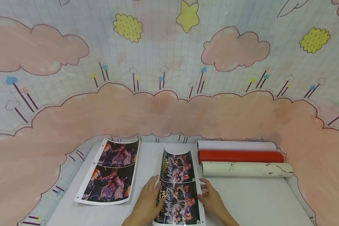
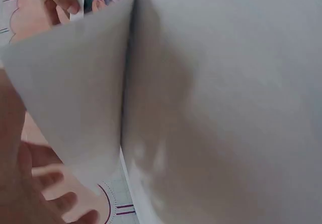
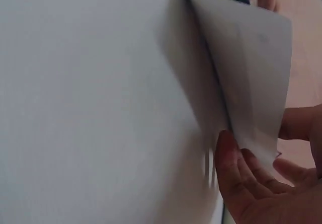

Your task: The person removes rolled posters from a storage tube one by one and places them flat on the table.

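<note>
Poster [image 1: 183,194] with raised edges, mid white table [image 1: 260,201], left hand [image 1: 147,199] alongside, fingers loosely extended, right hand [image 1: 213,198] pinching the poster's right edge between thumb and fingers, photo sheet [image 1: 110,183] to the left, three rolls [image 1: 240,156] at right rear.

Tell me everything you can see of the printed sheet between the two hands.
The printed sheet looks thin and papery. Its face carries two dark pictures, one above the other, each with a group of people and lettering, divided by a thin white line; a white margin runs down the right side. The wrist views show its plain, pale back. It bows, partly raised off the white table, with the left hand touching its left edge and the right hand its right edge.
</note>
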A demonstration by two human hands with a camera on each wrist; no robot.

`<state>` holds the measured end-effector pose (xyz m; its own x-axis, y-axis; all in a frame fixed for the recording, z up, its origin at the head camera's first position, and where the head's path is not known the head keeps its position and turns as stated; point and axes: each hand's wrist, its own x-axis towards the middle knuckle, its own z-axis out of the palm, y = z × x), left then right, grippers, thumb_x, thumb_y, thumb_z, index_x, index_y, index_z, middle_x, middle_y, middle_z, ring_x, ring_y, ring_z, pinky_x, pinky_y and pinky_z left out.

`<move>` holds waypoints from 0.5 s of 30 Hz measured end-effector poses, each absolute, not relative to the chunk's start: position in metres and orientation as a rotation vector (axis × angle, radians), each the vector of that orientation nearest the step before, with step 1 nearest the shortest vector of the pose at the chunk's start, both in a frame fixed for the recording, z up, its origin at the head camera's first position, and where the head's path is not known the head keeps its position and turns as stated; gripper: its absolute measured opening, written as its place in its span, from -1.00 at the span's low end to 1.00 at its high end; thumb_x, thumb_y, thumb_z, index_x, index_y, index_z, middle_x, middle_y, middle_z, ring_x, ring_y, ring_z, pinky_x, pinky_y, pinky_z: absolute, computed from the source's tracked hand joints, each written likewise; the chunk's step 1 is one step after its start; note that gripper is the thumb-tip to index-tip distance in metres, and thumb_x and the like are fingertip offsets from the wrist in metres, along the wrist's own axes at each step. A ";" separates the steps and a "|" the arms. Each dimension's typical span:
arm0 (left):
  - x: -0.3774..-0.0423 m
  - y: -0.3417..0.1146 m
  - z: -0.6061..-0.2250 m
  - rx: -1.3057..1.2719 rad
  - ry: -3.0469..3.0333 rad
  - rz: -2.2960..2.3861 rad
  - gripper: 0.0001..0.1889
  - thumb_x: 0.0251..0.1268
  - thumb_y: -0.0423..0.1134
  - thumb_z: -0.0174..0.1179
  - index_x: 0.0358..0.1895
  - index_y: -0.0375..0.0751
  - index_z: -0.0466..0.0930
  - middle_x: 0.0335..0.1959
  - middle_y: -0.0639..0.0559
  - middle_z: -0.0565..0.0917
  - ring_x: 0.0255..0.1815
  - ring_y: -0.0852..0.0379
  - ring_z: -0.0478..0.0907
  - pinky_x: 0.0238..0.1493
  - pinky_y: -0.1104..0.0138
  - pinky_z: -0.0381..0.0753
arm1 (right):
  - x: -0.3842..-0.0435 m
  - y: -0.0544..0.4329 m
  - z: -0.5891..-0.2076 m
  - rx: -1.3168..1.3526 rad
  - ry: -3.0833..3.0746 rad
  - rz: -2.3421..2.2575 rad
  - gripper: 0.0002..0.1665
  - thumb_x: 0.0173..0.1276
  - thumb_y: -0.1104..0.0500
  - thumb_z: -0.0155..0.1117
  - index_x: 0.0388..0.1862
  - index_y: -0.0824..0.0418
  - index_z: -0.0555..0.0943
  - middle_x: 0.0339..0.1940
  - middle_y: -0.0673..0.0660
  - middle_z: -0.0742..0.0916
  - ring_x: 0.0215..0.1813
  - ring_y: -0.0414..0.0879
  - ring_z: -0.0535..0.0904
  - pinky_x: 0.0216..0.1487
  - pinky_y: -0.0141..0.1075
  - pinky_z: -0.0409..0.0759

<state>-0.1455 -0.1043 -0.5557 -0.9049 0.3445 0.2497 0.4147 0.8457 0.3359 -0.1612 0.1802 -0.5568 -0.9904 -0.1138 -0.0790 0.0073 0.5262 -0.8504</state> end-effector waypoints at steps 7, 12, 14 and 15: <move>-0.143 -0.117 -0.563 -0.761 -2.751 -0.137 -0.39 0.18 0.24 0.24 0.15 -0.14 0.64 0.46 -0.01 0.36 0.52 -0.12 0.16 0.31 -0.03 0.33 | -0.154 0.185 -0.559 -0.237 3.049 -0.930 -0.25 0.05 0.19 0.54 0.26 0.13 0.48 0.13 0.12 0.59 -0.15 -0.14 0.59 -0.20 -0.24 0.58; -0.145 -0.119 -0.560 -0.802 -2.809 -0.067 -0.36 0.20 0.30 0.19 0.14 -0.12 0.65 0.38 0.00 0.48 0.49 -0.08 0.25 0.39 -0.04 0.28 | -0.155 0.189 -0.562 -0.464 3.229 -0.566 -0.30 -0.05 0.12 0.61 0.14 0.07 0.58 0.30 0.13 0.52 0.21 0.12 0.48 0.04 0.03 0.62; -0.145 -0.120 -0.559 -0.827 -2.858 -0.070 -0.33 0.22 0.31 0.16 0.19 -0.14 0.61 0.35 -0.04 0.51 0.46 -0.08 0.31 0.40 -0.05 0.29 | -0.154 0.191 -0.563 -0.575 3.257 -0.428 -0.30 -0.08 0.11 0.61 0.13 0.05 0.60 0.36 0.13 0.51 0.31 0.17 0.42 0.10 0.07 0.60; -0.144 -0.120 -0.558 -0.841 -2.887 -0.079 -0.32 0.23 0.31 0.15 0.21 -0.16 0.60 0.34 -0.06 0.52 0.44 -0.08 0.34 0.40 -0.05 0.29 | -0.154 0.193 -0.563 -0.633 3.261 -0.364 -0.30 -0.07 0.10 0.61 0.14 0.05 0.60 0.38 0.12 0.51 0.36 0.18 0.40 0.13 0.09 0.58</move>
